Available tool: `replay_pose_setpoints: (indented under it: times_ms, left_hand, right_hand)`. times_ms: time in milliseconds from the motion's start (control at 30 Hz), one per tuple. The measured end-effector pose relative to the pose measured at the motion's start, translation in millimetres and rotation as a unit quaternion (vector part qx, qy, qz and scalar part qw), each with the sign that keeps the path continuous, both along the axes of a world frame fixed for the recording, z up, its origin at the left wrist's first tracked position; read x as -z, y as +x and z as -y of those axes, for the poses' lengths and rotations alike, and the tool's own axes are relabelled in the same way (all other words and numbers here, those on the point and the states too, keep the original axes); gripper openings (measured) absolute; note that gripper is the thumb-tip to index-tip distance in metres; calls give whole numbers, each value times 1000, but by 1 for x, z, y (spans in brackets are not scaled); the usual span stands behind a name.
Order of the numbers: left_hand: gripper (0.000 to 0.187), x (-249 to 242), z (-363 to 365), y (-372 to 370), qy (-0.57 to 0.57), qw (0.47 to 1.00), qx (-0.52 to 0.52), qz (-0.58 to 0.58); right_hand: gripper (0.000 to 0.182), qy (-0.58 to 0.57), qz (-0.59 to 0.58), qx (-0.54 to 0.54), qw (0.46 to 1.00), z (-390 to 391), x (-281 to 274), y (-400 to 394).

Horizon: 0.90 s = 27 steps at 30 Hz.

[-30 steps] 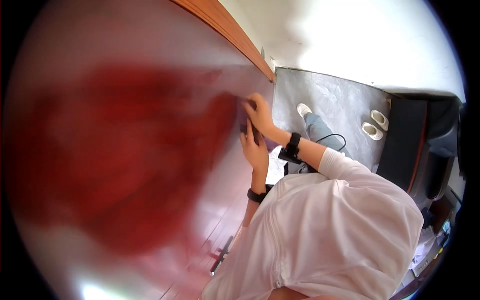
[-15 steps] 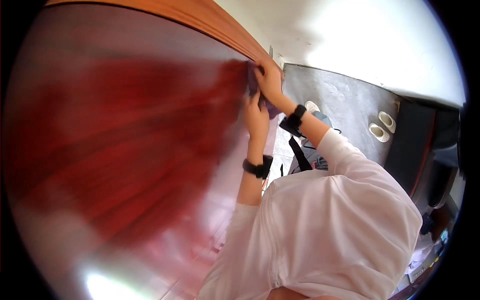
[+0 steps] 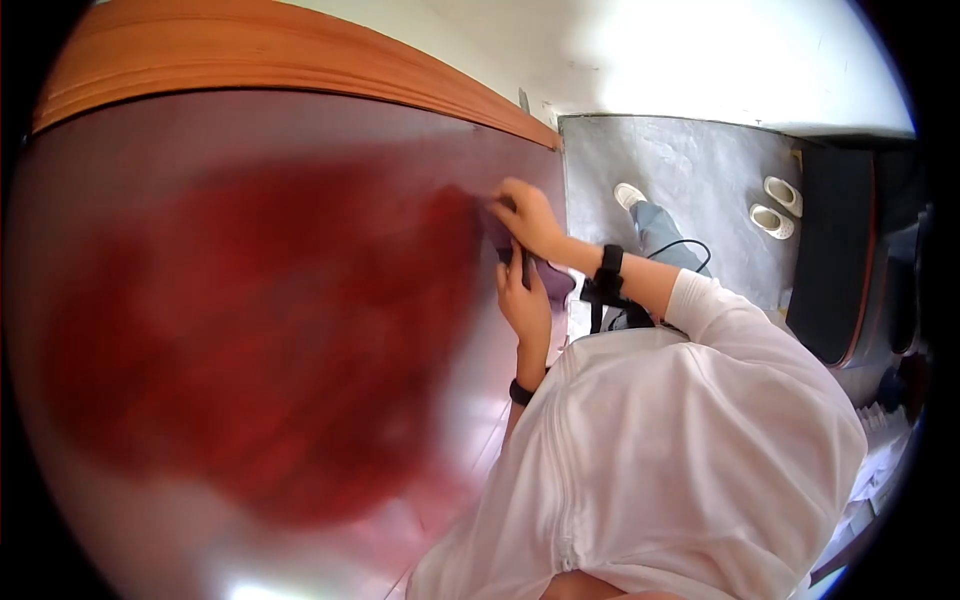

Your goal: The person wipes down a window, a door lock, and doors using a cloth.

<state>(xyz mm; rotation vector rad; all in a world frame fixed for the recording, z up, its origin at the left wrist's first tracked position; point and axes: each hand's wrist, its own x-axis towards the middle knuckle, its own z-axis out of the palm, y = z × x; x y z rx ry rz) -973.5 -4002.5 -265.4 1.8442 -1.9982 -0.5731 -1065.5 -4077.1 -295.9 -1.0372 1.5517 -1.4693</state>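
Observation:
A wide red cloth [image 3: 290, 330], flared like a skirt and smeared by motion, hangs out to the left from my hands. It narrows to a purple band [image 3: 560, 286] at its right edge. My right hand [image 3: 532, 222] is closed on the upper part of this band. Just below it, my left hand [image 3: 525, 305] has its thumb and fingers pinched on the band too. Black straps sit on both wrists. The folds gripped inside my fingers are partly hidden.
An orange wooden panel [image 3: 300, 50] runs along the upper left, meeting a white wall [image 3: 700, 60]. My shoe [image 3: 629, 196] stands on the grey floor [image 3: 725, 180]. A pair of pale clogs [image 3: 772, 221] lies beside a black box-like piece [image 3: 835, 255] on the right.
Both hands have moved down in view, with the purple band between them. The red cloth has swung from a fan of straight folds into a rounder, more blurred bunch.

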Motion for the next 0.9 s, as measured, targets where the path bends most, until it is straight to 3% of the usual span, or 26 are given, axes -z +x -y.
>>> replay_pose_setpoints:
  times_ms: [67, 167, 300, 433, 500, 567, 700, 800, 900]
  left_hand:
    - [39, -1, 24, -9, 28, 999, 21, -13]
    - [39, -5, 51, -32, 82, 996, 21, -2]
    - [38, 14, 89, -47, -14, 994, 109, -18]
    - [37, 19, 99, -48, 76, 993, 90, 2]
    - [36, 12, 78, -35, 55, 996, 67, -21]
    - [35, 1, 50, -19, -32, 997, 51, -54]
    - [34, -24, -9, 8, -144, 986, -10, -84]
    - [27, -31, -23, -1, -156, 978, -79, -111]
    - [32, -17, -16, 2, -185, 969, -44, -158]
  right_hand:
    - [14, -32, -17, 42, 998, 20, 5, -10]
    - [14, 18, -46, 44, 998, 48, 9, -31]
    - [17, 45, -49, 51, 996, 88, 46, -52]
    - [13, 17, -109, 69, 992, 92, 62, -51]
    - [12, 14, -94, 82, 992, 74, 38, -35]
    - [12, -67, -59, 60, 994, 48, -10, -26]
    - [21, -150, -42, -93, 983, -1, -80, -7]
    - [23, -213, -2, -108, 971, -15, -80, 5]
    - [24, -225, -16, -138, 964, -17, -75, 3]
